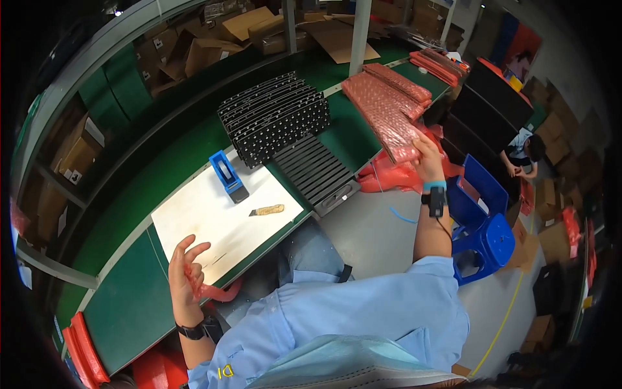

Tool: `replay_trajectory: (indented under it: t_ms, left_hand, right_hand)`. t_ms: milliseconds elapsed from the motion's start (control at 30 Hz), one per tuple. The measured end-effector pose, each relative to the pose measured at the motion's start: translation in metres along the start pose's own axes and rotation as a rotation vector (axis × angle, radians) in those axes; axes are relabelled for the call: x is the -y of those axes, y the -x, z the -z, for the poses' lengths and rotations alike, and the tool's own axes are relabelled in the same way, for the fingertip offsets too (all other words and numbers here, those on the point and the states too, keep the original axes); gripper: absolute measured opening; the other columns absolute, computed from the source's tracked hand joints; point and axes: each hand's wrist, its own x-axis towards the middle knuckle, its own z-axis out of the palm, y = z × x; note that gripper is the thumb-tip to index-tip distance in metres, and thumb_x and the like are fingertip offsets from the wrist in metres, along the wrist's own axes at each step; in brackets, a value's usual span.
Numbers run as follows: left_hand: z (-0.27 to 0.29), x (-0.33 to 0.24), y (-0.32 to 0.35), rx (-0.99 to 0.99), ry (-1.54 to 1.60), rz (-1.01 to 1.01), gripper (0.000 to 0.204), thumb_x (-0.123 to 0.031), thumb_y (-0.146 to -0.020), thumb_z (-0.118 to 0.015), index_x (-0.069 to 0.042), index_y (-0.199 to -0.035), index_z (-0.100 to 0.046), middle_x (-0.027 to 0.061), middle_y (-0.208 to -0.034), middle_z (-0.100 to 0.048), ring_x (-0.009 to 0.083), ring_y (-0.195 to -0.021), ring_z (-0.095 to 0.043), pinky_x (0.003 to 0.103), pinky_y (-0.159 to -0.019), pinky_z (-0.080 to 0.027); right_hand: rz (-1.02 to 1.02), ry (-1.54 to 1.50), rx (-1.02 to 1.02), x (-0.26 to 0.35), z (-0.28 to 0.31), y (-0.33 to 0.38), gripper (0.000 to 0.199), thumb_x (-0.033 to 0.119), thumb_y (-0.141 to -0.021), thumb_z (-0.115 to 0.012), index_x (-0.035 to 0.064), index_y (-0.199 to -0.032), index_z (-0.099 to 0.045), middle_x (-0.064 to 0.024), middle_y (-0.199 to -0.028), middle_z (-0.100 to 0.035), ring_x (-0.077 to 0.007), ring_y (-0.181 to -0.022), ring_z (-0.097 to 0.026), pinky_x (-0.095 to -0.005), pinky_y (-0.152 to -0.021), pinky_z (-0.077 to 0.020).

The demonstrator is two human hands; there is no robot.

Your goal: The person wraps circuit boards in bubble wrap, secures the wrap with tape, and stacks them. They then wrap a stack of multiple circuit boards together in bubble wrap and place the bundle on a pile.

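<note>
My left hand point(184, 272) hovers over the near edge of a pale work board point(214, 217), fingers spread, with a twisted strip of red plastic film point(214, 290) caught in its palm and trailing down. My right hand point(427, 155) reaches out to the right and grips the near end of a red bubble-wrap pack point(395, 126) from a stack on the green bench point(129, 305). A wristband and a black device sit on that wrist.
A blue tape dispenser point(227, 175) and a tape-wrapped knife point(267, 211) lie on the board. Black trays point(275, 117) and a ribbed black panel point(317, 172) sit behind. Blue stools point(486, 227) stand right; another person point(525, 155) sits beyond. Cardboard boxes point(214, 52) fill the back.
</note>
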Motion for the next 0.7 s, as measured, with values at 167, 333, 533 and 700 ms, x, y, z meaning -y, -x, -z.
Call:
replay_trajectory:
  t_ms: [167,333,533,700]
  left_hand:
    - [0.010,0.005,0.001,-0.007,-0.007,-0.028,0.038,-0.030,-0.100,-0.043,0.000,-0.122,-0.049,0.0196,-0.104,-0.067,0.0005,-0.041,-0.027,0.015,-0.034,-0.022]
    - [0.020,0.009,0.007,-0.062,-0.015,-0.013,0.036,-0.029,-0.100,-0.044,-0.001,-0.122,-0.051,0.0176,-0.105,-0.067,0.0007,-0.040,-0.027,0.015,-0.035,-0.021]
    - [0.021,0.013,0.003,-0.078,-0.006,0.041,0.034,-0.029,-0.100,-0.044,-0.003,-0.120,-0.053,0.0175,-0.106,-0.067,0.0011,-0.040,-0.027,0.016,-0.035,-0.021]
    - [0.015,0.020,-0.003,-0.082,0.003,0.048,0.035,-0.029,-0.100,-0.044,-0.003,-0.121,-0.053,0.0178,-0.107,-0.067,0.0012,-0.039,-0.027,0.016,-0.035,-0.021]
  right_hand:
    - [-0.235,0.081,-0.126,-0.048,0.036,-0.062,0.038,0.010,-0.091,-0.054,0.0051,-0.129,-0.056,0.0027,-0.081,-0.060,-0.0049,-0.048,-0.045,-0.0196,-0.037,-0.0287]
    - [-0.218,0.025,-0.109,-0.048,0.046,-0.097,0.034,0.015,-0.092,-0.054,0.0079,-0.124,-0.060,0.0035,-0.079,-0.058,-0.0059,-0.048,-0.044,-0.0199,-0.038,-0.0274]
    - [-0.145,0.094,-0.112,-0.004,0.071,-0.157,0.036,0.014,-0.091,-0.053,0.0046,-0.126,-0.058,-0.0025,-0.081,-0.065,-0.0090,-0.060,-0.057,-0.0186,-0.048,-0.0396]
    - [-0.245,0.229,-0.181,0.007,0.098,-0.194,0.034,0.018,-0.090,-0.054,0.0072,-0.121,-0.062,-0.0054,-0.081,-0.067,-0.0166,-0.060,-0.059,-0.0246,-0.054,-0.0450]
